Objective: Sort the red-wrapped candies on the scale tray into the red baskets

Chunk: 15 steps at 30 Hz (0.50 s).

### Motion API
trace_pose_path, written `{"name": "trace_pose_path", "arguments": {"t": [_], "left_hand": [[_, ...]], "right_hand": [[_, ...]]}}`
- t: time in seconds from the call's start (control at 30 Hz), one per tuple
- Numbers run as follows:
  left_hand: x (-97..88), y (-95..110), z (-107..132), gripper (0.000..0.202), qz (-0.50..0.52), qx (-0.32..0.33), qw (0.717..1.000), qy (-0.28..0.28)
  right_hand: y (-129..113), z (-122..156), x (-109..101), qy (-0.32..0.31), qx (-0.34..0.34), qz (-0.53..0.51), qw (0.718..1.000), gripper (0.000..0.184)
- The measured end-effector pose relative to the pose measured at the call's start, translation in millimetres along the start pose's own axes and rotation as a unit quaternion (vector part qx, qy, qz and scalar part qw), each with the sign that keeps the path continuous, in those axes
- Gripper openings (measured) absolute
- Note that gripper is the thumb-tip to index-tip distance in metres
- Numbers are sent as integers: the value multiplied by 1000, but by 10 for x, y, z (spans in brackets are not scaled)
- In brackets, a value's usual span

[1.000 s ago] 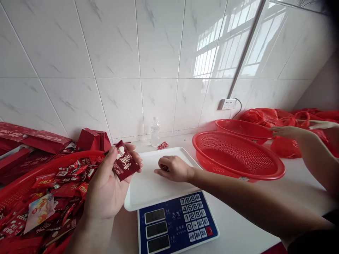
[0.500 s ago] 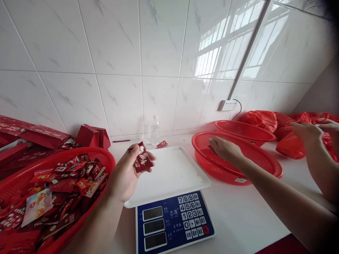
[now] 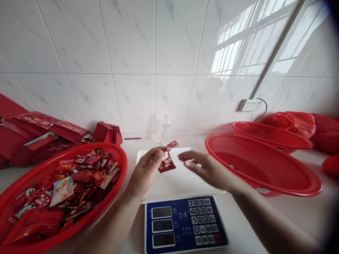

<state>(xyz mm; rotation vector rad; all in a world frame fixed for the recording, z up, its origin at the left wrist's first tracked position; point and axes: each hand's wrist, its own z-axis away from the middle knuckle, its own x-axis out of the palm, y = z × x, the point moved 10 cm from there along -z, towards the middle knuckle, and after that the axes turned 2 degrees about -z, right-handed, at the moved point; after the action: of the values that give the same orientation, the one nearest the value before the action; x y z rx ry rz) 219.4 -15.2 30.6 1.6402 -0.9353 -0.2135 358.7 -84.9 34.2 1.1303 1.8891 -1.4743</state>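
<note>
My left hand [image 3: 145, 171] pinches a small dark-red snack packet [image 3: 167, 163] with pale lettering, above the white pan [image 3: 172, 185] of a digital scale [image 3: 185, 229]. My right hand [image 3: 205, 167] hovers just right of the packet, fingers stretched and apart, with nothing in them. To the left stands a red plastic basket [image 3: 122, 158] with many wrapped snacks, mostly red. On the right, another red basket [image 3: 265, 157] has a small dark packet [image 3: 233, 167] at its bottom, partly hidden by the rim.
Behind the pan stand a clear bottle [image 3: 166, 128] and a loose red packet [image 3: 172, 144]. Red cardboard boxes [image 3: 50, 123] pile up at back left. A further red basket [image 3: 275, 135] and red plastic bags [image 3: 293, 121] sit at back right, below a power strip [image 3: 250, 104].
My right hand has come from the right basket to beside the packet and its fingers have opened. My left hand still holds its packet. The view turned left; another person's hands left it.
</note>
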Motion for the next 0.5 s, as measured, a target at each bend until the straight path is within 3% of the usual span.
{"name": "trace_pose_path", "arguments": {"t": [0.07, 0.17, 0.23, 0.37, 0.5], "left_hand": [[-9, -57, -1, 35, -25, -10, 1000, 2], [19, -67, -1, 28, -60, -14, 998, -25], [15, 7, -2, 25, -107, 6, 994, -32], [24, 153, 2, 38, -233, 44, 971, -35], [35, 47, -24, 41, -261, 34, 964, -45]], "right_hand": [[-408, 46, 198, -24, -79, -157, 984, 41], [-542, 40, 259, 23, -77, -320, 944, 38], [-490, 2, 251, 47, -61, -330, 941, 43], [-381, -60, 170, 44, -48, -298, 952, 50], [-313, -80, 150, 21, -39, -258, 965, 51]]}}
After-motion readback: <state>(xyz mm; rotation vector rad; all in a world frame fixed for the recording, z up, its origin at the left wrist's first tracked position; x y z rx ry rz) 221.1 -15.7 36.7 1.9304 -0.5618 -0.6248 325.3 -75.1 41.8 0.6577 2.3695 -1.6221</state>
